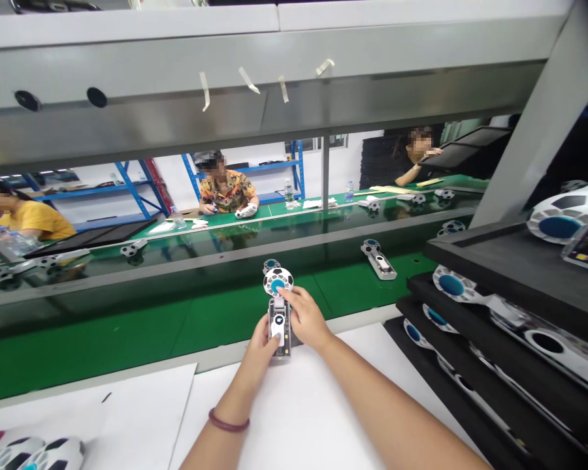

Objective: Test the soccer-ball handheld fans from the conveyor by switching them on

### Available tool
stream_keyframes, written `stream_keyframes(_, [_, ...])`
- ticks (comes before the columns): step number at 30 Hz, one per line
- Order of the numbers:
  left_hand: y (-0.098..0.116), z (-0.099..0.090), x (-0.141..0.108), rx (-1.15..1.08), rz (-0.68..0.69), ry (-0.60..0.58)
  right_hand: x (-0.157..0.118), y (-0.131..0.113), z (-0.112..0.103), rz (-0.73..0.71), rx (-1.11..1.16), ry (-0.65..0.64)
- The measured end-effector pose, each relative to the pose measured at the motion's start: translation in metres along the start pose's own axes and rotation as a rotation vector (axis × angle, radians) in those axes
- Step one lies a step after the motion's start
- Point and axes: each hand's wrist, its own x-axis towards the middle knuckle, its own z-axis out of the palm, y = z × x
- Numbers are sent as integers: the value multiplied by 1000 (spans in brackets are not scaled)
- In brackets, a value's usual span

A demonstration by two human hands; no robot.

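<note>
Nearby, black trays [475, 251] holding white discs [451, 284]; both hands' fingers [301, 305] closed around a patterned gadget [278, 282].

Bright, even indoor light fills the frame and leaves only faint shadows. A pale sheen runs along the steel shelf beam [255, 85] at 12 o'clock, and reflections lie in the glass panel [78, 274] at 9 o'clock. Wide-angle distortion bows the edges, tilting the grey upright [524, 124] at 2 o'clock.

Head-worn view; forward, roughly downward
</note>
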Motion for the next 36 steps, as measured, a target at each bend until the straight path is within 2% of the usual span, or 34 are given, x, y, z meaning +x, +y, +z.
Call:
stream_keyframes(15, [2, 1, -3, -23, 7, 7, -2, 1, 3, 8, 12, -51])
stream_keyframes(20, [0, 0, -1, -54, -6, 37, -3, 0, 5, 71, 59, -91])
stream_keyframes(25, [3, 2, -1, -94, -31, 30, -4, -1, 6, 230, 136, -108])
stream_keyframes(36, [6, 2, -4, -92, -73, 16, -1, 14, 12, 483, 662, 56])
